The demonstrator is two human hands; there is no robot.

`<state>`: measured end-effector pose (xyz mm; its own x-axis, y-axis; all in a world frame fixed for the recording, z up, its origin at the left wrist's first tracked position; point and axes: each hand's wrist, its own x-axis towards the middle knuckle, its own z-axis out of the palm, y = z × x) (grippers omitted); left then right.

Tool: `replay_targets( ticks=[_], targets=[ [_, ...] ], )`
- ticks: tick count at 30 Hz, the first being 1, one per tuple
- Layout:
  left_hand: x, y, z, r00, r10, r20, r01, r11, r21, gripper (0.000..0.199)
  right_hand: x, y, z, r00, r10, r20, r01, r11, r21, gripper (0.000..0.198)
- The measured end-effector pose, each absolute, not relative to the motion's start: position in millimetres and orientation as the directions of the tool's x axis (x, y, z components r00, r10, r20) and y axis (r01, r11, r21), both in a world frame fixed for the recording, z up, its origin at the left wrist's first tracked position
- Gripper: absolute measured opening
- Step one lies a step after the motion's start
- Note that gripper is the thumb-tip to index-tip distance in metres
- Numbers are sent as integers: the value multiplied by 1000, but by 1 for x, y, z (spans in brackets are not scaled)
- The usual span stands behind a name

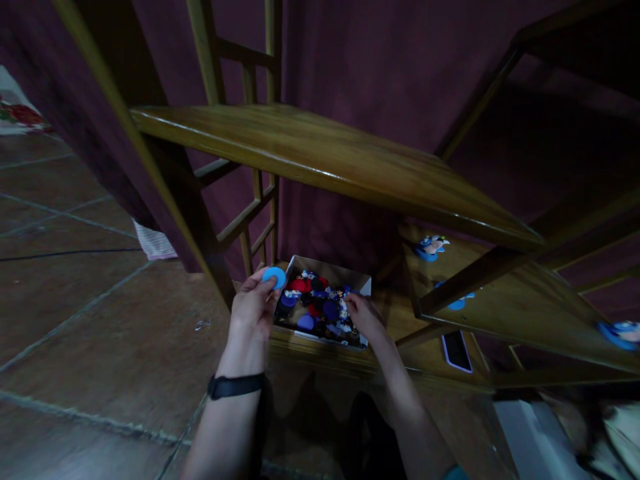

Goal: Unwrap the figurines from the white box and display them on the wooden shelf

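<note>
My left hand (251,301), with a dark band on its wrist, pinches a light blue round disc (275,275) at the left edge of an open cardboard box (334,268). Inside the box lie many small figures and discs in red, blue, purple, black and white, among them a purple disc (305,323). My right hand (363,314) reaches over the box's right side, its fingers closed at the small pieces there. What those fingers hold, if anything, is too small and dark to make out.
The box stands on the low board of a wooden shelf unit, under a higher shelf (320,150). Small figures on blue bases, one a blue-and-white figure (431,247), stand on the right shelf. A phone (457,351) lies on the lower board. A slanted post (185,193) rises at left.
</note>
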<state>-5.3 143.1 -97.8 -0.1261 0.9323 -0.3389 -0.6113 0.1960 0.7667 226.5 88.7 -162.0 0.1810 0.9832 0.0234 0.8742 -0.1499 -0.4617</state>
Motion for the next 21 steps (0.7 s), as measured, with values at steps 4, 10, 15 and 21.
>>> replay_targets(
  ticks=[4,10,15,21],
  targets=[
    [19,133,-102,-114,984,140,50,-136,990,21,213,72,-158,105,994,6,848,-87,-524,23],
    [53,98,-98,465,803,373,685,-593,423,25,206,55,-165,-21,1000,-15,854,10,-521,22],
    [68,83,-101,619,721,312,679,-691,248,16,208,53,-170,-67,998,0,878,59,-474,21],
    [70,80,-102,687,673,274,652,-737,177,16,209,54,-182,-49,999,-8,892,40,-450,20]
  ],
)
